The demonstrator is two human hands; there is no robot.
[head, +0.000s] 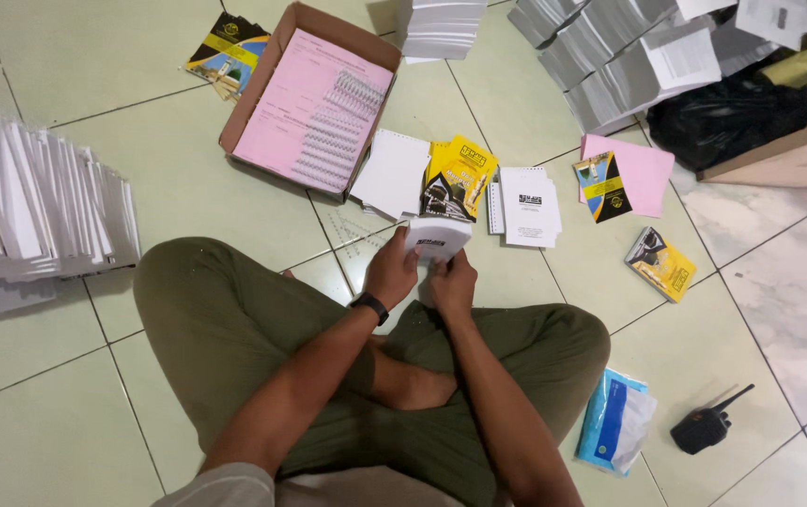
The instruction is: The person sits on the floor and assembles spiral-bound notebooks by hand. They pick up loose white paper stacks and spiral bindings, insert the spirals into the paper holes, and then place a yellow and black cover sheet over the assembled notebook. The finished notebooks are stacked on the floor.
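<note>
Seated cross-legged on the tiled floor (187, 188), both the left hand (392, 272) and right hand (453, 282) pinch a small white booklet (436, 239) above the knees, just before the yellow-black cover (460, 178), near the cardboard box (314, 103) of pink sheets.

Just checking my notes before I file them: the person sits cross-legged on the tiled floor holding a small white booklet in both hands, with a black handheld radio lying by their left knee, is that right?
Not quite: the head view shows the black handheld radio on the tiled floor by the right knee, not the left. Both hands, left and right, do hold the small white booklet.
</note>
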